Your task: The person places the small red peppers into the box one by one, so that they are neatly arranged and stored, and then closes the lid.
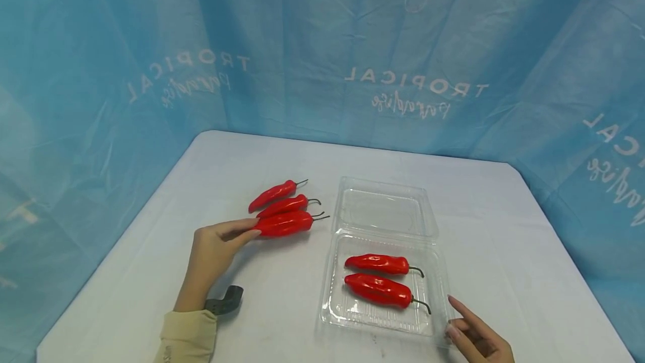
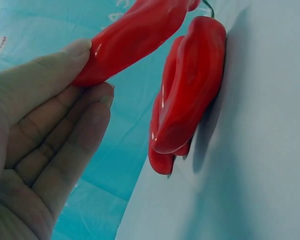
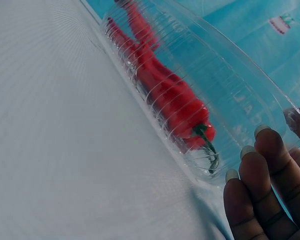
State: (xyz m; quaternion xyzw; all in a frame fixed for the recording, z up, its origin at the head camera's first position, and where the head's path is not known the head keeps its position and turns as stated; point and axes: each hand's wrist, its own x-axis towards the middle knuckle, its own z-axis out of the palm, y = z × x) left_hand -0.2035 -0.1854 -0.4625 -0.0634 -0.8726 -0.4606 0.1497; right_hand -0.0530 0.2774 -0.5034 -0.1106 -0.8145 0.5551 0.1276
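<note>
My left hand (image 1: pixel 214 254) pinches the tapered tip of a red chili pepper (image 2: pixel 135 40) between thumb and fingers, lifted off the table. Below and beside it, other red chili peppers (image 1: pixel 274 195) lie on the table; in the head view the held one overlaps the nearest. A clear plastic container (image 1: pixel 330 296) stands to the right with its lid (image 1: pixel 383 209) folded back. Inside lie two red chili peppers (image 1: pixel 378 290), side by side, stems to the right. At the container's near right corner, my right hand (image 1: pixel 478 335) grips the rim between thumb and fingers.
A white table (image 1: pixel 282 318) carries everything, with blue printed curtains (image 1: pixel 322 71) behind it and along both sides. A dark band (image 1: pixel 224 300) is strapped around the left wrist, just above a beige sleeve (image 1: pixel 188 332).
</note>
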